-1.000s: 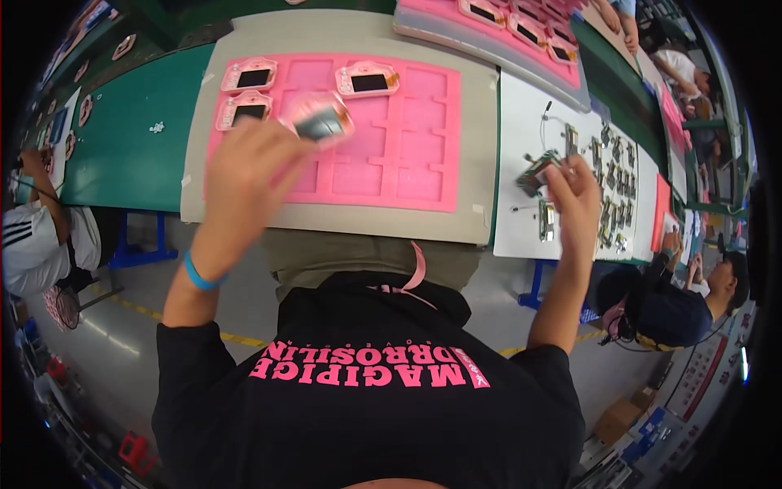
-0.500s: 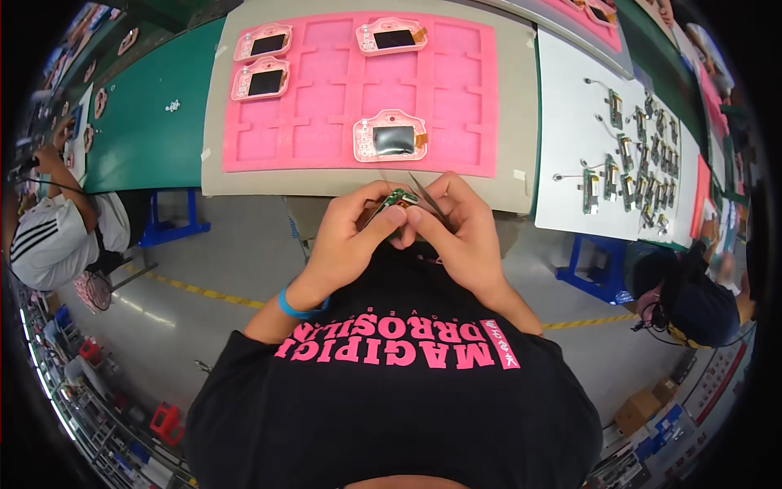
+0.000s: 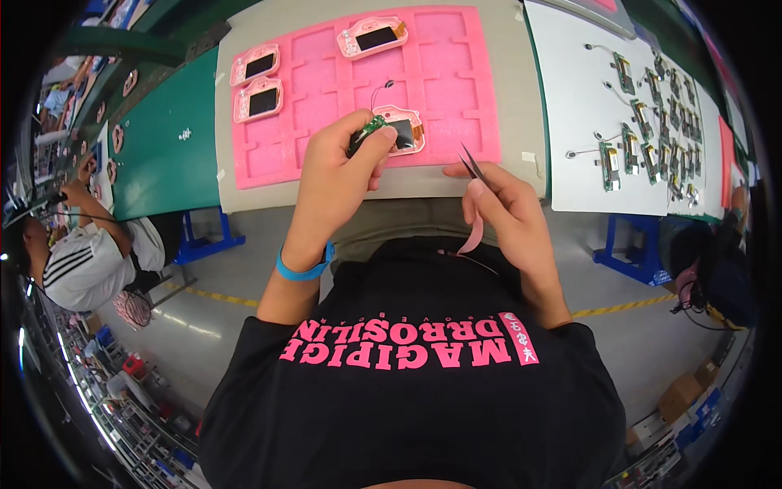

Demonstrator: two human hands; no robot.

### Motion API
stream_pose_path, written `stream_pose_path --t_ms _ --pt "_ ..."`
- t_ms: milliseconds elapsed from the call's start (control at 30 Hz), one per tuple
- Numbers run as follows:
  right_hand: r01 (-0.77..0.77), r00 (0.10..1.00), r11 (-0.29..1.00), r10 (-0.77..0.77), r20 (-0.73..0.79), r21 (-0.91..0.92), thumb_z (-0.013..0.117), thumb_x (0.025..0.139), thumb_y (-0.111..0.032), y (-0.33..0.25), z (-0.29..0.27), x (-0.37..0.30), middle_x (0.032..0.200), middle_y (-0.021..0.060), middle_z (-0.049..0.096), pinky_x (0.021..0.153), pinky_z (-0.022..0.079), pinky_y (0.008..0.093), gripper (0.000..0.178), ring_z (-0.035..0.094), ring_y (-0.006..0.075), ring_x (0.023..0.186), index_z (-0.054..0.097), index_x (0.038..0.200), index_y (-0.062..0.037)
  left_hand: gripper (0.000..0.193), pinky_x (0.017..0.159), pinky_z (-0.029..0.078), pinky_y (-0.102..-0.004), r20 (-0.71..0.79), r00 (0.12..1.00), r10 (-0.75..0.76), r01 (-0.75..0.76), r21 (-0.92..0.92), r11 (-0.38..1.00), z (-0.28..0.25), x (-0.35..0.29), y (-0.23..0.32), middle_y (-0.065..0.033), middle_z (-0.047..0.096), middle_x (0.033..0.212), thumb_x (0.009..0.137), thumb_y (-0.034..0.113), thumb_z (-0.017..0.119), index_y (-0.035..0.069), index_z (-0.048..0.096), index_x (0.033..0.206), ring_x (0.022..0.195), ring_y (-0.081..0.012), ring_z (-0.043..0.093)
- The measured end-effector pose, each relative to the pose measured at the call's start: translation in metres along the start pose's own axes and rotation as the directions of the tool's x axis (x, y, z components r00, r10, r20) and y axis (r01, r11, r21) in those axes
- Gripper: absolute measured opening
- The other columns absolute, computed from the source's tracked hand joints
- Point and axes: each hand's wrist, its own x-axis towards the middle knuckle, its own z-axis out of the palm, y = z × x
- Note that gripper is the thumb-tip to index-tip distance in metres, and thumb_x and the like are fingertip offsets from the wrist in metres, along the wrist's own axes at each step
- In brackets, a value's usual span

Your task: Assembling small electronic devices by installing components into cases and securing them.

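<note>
My left hand (image 3: 342, 163) is closed on a small green circuit board (image 3: 375, 124), held over the near pink housing. From the board a thin wire rises to a small round dark part (image 3: 388, 84). Partly covered by that hand, the pink housing (image 3: 416, 147) with its dark screen sits in the pink foam tray (image 3: 453, 90). My right hand (image 3: 513, 208) grips pointed metal tweezers (image 3: 470, 165) off the tray's near right corner, tips pointing away from me. Below its fingers hangs a curled pale pink strip (image 3: 472, 237).
Three more pink housings with screens lie in the tray, two at left (image 3: 257, 99) and one at the back (image 3: 372, 37). Several wired circuit boards (image 3: 630, 147) cover the white table to the right. A green table (image 3: 167, 106) and a seated person (image 3: 90, 265) are at left.
My hands have parted. The left moved forward over the near housing with the circuit board; the right moved right with the tweezers. The pink strip and the wire now show.
</note>
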Motion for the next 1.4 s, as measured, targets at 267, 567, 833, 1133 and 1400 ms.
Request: stream_pose_path --t_ms 267,567,833,1133,1400 --pt "-0.191 0.977 0.953 0.161 0.141 0.235 0.044 0.114 -0.015 0.009 -0.004 0.008 0.076 0.0031 0.062 0.053 0.035 0.0204 0.028 0.047 0.0077 0.058 0.064 0.126 -0.0001 0.018 0.056 0.046 -0.0279 -0.006 0.963 0.269 -0.226 0.524 0.821 0.025 0.02 0.012 -0.0054 0.068 0.072 0.096 0.017 0.075 0.0 0.068 0.096 0.059 -0.0139 0.056" --pt "-0.297 0.949 0.872 0.225 0.222 0.389 0.041 0.118 -0.017 0.003 0.012 0.016 0.076 0.0115 0.069 0.044 0.043 0.0244 0.022 0.058 0.0141 0.05 0.056 0.125 -0.003 0.019 0.06 0.051 -0.0311 0.026 0.975 0.221 -0.211 0.418 0.883 0.016 0.038 -0.003 -0.0082 0.075 0.082 0.093 0.013 0.078 0.0 0.066 0.099 0.065 -0.0167 0.063" --pt "-0.369 0.922 0.842 0.28 0.266 0.393 0.039 0.119 -0.019 0.0 0.026 0.028 0.07 0.0166 0.069 0.041 0.045 0.0271 0.02 0.057 0.019 0.042 0.052 0.123 -0.0046 0.022 0.06 0.052 -0.0245 0.023 0.985 0.171 -0.17 0.285 0.943 0.012 0.034 -0.005 -0.0094 0.075 0.09 0.094 0.007 0.078 -0.002 0.065 0.11 0.069 -0.0126 0.063" --pt "-0.369 0.921 0.851 0.281 0.27 0.374 0.04 0.119 -0.02 -0.002 0.028 0.027 0.066 0.0162 0.068 0.039 0.042 0.027 0.02 0.052 0.0185 0.038 0.052 0.122 -0.0046 0.024 0.06 0.053 -0.0226 0.023 0.985 0.172 -0.172 0.248 0.953 0.011 0.033 -0.007 -0.009 0.074 0.092 0.096 0.007 0.077 -0.002 0.065 0.116 0.07 -0.0112 0.063" --pt "-0.334 0.937 0.855 0.257 0.235 0.397 0.04 0.119 -0.02 0.003 0.033 0.029 0.063 0.0139 0.065 0.037 0.036 0.0266 0.02 0.045 0.0168 0.035 0.053 0.119 -0.005 0.024 0.061 0.053 -0.0226 0.026 0.979 0.201 -0.202 0.221 0.954 0.012 0.033 -0.01 -0.0086 0.073 0.092 0.097 0.007 0.076 -0.002 0.066 0.116 0.071 -0.011 0.063"
